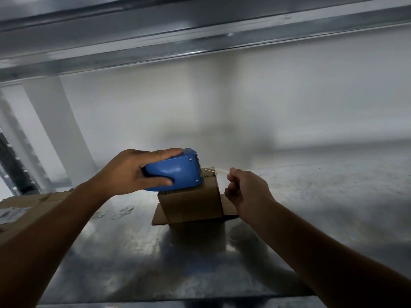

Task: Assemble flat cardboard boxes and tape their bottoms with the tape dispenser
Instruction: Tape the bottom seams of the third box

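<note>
One box under the dispenser in left fingers; right fingers pinch tape

One view only: wide-angle camera on my head, facing forward and down onto the small cardboard box, close in and just below frame centre, metal worktop spreading beneath and before it, shelf beam crossing well above and behind it.
</note>
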The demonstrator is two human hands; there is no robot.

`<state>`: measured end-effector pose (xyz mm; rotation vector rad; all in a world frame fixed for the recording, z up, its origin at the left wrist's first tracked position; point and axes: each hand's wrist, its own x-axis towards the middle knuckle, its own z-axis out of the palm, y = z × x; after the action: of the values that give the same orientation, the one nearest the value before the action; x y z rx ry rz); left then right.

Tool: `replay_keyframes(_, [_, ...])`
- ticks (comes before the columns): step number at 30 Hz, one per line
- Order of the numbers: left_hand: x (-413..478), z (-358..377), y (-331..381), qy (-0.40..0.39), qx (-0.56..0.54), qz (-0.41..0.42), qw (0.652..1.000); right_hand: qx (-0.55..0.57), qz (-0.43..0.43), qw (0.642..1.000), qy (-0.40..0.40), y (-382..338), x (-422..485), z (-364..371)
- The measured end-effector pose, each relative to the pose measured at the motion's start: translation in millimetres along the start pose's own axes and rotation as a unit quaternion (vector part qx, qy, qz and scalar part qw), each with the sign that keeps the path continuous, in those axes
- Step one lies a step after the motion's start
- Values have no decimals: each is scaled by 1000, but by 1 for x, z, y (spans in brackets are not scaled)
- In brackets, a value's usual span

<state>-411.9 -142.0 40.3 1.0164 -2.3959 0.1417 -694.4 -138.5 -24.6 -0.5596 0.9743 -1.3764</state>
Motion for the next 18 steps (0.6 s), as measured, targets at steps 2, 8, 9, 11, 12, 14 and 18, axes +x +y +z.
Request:
replay_keyframes(2, [1, -3, 1, -3, 0, 2, 1000, -6, 7, 1000, -3, 1, -1, 0])
replay_keyframes(8, [4, -11, 0, -11, -36, -9, 999, -8, 2, 1000, -21, 5, 0, 1])
replay_keyframes(9, [3, -11, 0, -9, -35, -8, 999, -7, -1, 1000, -25, 5, 0, 1])
replay_keyframes(11, [0, -9, 0, -6, -35, -5, 999, -7, -6, 999, -31, 5, 0, 0])
replay_keyframes(12, [-1, -8, 0, -6, -31, -2, 1000, -9, -8, 999, -32, 6, 0, 0])
replay_keyframes(14, [-5, -5, -2, -4, -17, 3, 1000, -15, -12, 999, -31, 7, 1, 0])
replay_keyframes(18, [-8, -2, -3, 12, 14, 13, 1000, -27, -19, 999, -29, 8, 2, 1])
